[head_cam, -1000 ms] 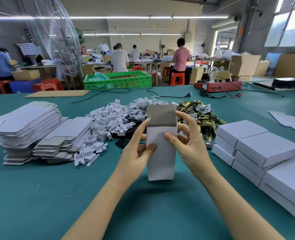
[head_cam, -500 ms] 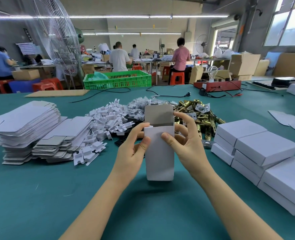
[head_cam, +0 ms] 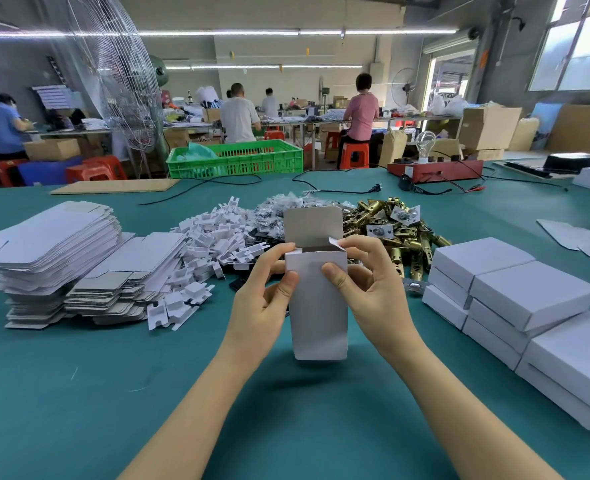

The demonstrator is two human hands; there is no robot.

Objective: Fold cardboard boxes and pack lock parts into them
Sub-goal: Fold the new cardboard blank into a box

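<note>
Holding a small white box (head_cam: 319,306) upright over the green table (head_cam: 79,393), between both hands, with its lower end just above the mat. Pinching the left edge near the top with the left hand (head_cam: 262,303), thumb on the near face and fingers behind; gripping the right edge with the right hand (head_cam: 369,289), thumb pressed on the front panel and fingers curling over the rim. Compared with a second ago, squaring up into a tube: then looking flat with only the tall lid flap (head_cam: 312,225) showing, now showing a dark opening at the top and two small side flaps sticking out under the fingertips. Probably meaning the shell is formed and ready for flap tucking or loading. Waiting just behind: white inserts (head_cam: 214,237), brass lock parts (head_cam: 390,230). Lying to the left, flat box blanks (head_cam: 51,237); stacked to the right, finished boxes (head_cam: 515,289).
</note>
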